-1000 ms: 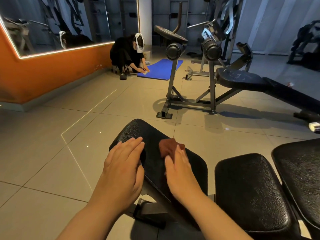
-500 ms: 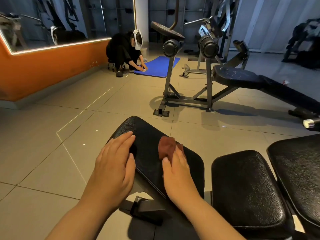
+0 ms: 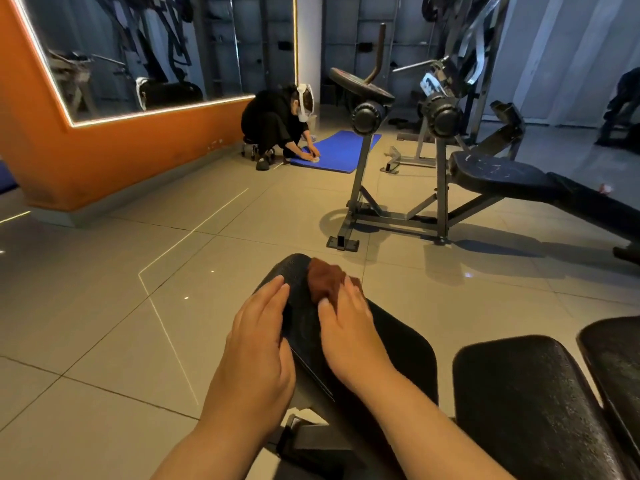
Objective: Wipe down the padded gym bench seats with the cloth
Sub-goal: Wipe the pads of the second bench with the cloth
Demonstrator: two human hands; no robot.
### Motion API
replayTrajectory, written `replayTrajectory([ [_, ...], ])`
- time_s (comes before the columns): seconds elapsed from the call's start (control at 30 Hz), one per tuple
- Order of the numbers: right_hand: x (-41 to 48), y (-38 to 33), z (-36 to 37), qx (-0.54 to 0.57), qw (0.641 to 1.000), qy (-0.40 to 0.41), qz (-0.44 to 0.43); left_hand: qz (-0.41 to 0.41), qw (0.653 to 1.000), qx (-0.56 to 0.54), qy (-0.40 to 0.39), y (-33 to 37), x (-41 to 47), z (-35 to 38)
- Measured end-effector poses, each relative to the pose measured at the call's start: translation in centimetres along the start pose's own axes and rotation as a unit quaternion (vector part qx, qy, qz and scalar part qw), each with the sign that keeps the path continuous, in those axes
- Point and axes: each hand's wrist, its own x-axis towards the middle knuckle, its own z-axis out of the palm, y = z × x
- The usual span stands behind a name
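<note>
Centrally, crumpled brown cloth [image 3: 325, 277] under right hand [image 3: 349, 327], pebbled black pad [image 3: 398, 348], left hand [image 3: 256, 344] alongside, both grips flat-fingered.

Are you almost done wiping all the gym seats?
Probably not. No pad looks plainly finished. Right now the right hand presses the brown cloth on the far end of the narrow pad, with the left hand flat beside it. The two pads on the right and the far bench seem left to do.
</note>
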Motion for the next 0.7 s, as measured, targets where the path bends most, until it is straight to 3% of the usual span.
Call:
replayTrajectory([
  [0.13, 1.5, -4.3, 1.8, 0.003, 0.998, -0.006, -0.059, -0.038, 0.995, -0.07, 0.052, 0.3, 0.5, -0.1],
  [0.27, -3.5, -3.2, 1.0, -0.001, 0.988, -0.075, -0.133, -0.083, 0.982, -0.134, 0.107, 0.1, 1.0, -0.5],
  [0.4, -0.6, -0.7, -0.8, -0.026, 0.995, -0.053, -0.075, -0.077, 0.984, -0.122, 0.102, 0.1, 1.3, -1.2],
  [0.5, 2.5, -3.0, 0.1, -0.013, 0.999, -0.02, -0.022, -0.09, 0.983, -0.119, 0.103, -0.1, 1.2, -1.5],
  [0.7, -4.1, -4.5, 1.8, -0.006, 0.99, -0.052, -0.134, -0.089, 0.979, -0.144, 0.112, -0.3, 0.9, -1.7],
])
